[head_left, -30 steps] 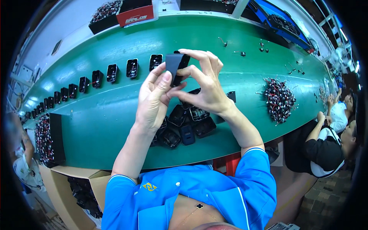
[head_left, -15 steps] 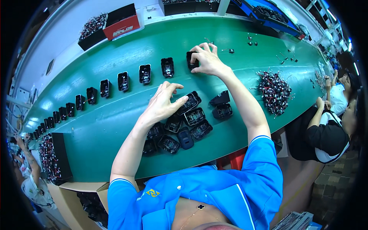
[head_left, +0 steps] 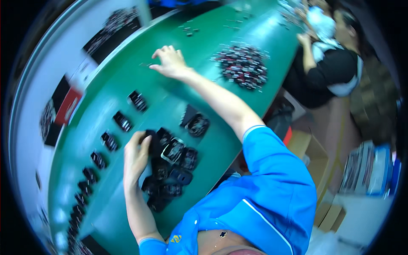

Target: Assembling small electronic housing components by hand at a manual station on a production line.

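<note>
In the head view, a cluster of black plastic housings (head_left: 172, 151), open-topped and rounded at the corners, lies on the long glossy green table (head_left: 102, 195); motion blur softens much of the detail. The bare left hand (head_left: 135, 159) is at the cluster's left edge, its thumb and fingers curved beside a dark upright housing (head_left: 154, 143); whether they pinch it or only touch it, I cannot tell.

The bare right hand (head_left: 171, 63) hovers well beyond the cluster, its fingers spread and nothing seen between them. Just left of its fingertips, and far beyond the cluster, lies a small, blurred wired part (head_left: 145, 65).

Within the cluster, toward the person, sits a flat, dark, rounded cover piece (head_left: 181, 176). Just beyond the cluster's right side, an open black housing (head_left: 198, 125) rests beside a thin black angular piece (head_left: 186, 114). Left of the cluster, a curving row of black open housings (head_left: 122, 121) runs down toward the lower left. Beyond the cluster and to its right is a loose heap of small black, white and red wired parts (head_left: 242, 66). Farther right of the cluster sits a co-worker in a black-and-white top (head_left: 333, 74).
</note>
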Tool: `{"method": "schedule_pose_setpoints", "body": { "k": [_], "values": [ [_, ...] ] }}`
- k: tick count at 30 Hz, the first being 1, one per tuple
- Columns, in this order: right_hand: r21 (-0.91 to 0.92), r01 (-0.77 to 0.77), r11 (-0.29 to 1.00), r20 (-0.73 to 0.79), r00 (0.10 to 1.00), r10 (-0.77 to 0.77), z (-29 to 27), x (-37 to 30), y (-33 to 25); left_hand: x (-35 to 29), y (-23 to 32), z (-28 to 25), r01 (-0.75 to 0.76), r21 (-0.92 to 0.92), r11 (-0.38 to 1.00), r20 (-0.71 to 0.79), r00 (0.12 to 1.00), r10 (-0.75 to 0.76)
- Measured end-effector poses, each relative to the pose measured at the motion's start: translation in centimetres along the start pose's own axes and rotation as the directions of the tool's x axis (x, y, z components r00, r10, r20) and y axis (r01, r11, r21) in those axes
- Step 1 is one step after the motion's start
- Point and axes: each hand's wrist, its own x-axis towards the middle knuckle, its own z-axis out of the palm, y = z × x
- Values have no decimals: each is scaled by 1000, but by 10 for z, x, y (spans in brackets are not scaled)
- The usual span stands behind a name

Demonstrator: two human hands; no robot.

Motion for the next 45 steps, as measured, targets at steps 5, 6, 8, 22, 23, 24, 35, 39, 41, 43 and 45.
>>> {"method": "schedule_pose_setpoints", "body": {
  "k": [5, 6, 8, 22, 23, 24, 35, 39, 41, 43, 45],
  "values": [
    [-101, -258, 961, -194, 953, 235, 35, 9, 57, -9, -23, -11, -13, -490, 872, -49, 999, -12],
    [-86, -226, 970, -216, 955, 203, 39, 8, 73, -12, -11, -13, 6, -535, 845, -47, 998, -38],
    [-81, -224, 971, -196, 959, 204, 44, 12, 78, -22, 7, -17, 2, -631, 776, -30, 999, -27],
    [-331, -222, 917, -229, 962, 150, 45, 29, 54, -90, -50, -25, -114, -992, -53, -102, 975, -195],
    [-334, -210, 919, -242, 961, 132, 44, 27, 56, -93, -53, -26, -97, -993, -65, -91, 992, -82],
    [-338, -198, 920, -255, 960, 113, 42, 25, 59, -94, -55, -25, -77, -994, -75, -80, 996, 34],
    [455, 695, 557, -333, 713, -618, -34, -128, -129, -62, 45, 0, -163, -982, -91, -124, 933, -337],
    [258, 785, 564, -304, 620, -724, -31, -165, -151, -67, 7, 2, -209, -960, -184, -221, 974, 45],
    [324, 769, 551, -290, 635, -716, -29, -168, -151, -72, 3, 3, -246, -959, -141, -248, 969, -3],
    [429, 696, 576, -247, 704, -666, -30, -169, -144, -69, 1, 9, -252, -966, -65, -247, 966, -76],
    [480, 657, 582, -219, 732, -645, -29, -169, -145, -69, 2, 11, -258, -966, -29, -253, 961, -115]
  ]
}}
